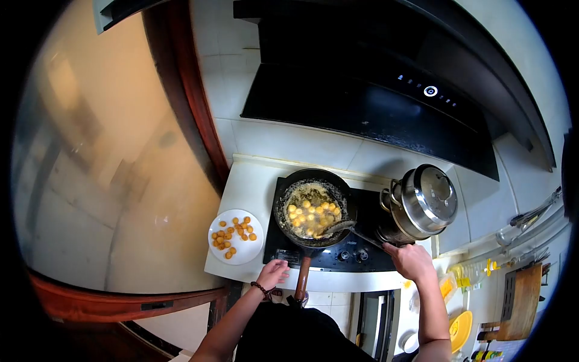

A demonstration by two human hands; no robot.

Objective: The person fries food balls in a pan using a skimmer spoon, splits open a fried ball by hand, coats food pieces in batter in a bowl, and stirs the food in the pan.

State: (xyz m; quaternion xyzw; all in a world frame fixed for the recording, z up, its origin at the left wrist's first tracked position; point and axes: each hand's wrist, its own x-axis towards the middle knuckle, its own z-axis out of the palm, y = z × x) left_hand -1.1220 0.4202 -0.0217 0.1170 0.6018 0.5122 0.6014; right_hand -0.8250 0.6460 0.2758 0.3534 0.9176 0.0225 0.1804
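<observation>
Taking the black frying pan (281, 208) as the centre of the dial, the right hand (411, 260) is at 4 o'clock, its fingers closed around the end of a long-handled ladle (365, 237). The ladle slants from those fingers toward 10 o'clock, its head dipping into the pan among pale yellow balls (310, 210) in bubbling oil. So the pale yellow balls lie well apart from the right fingers, up toward 10 o'clock.

The left hand (273, 273) is at 7 o'clock, its fingers loosely open and gripping nothing. It hovers just beside the brown pan handle (303, 277), which points to 6 o'clock; from these fingers, the pale yellow balls are toward 1 to 2 o'clock. A dark beaded bracelet (262, 289) circles the left wrist.

At 8 o'clock from the pan, a white plate (236, 259) sits on the white tabletop (218, 265), holding browned balls (227, 244), separate or touching. The pan rests on the black cooktop (335, 260). At 3 o'clock stands a lidded steel pot (416, 202), beyond the right fingers toward 12 o'clock.
</observation>
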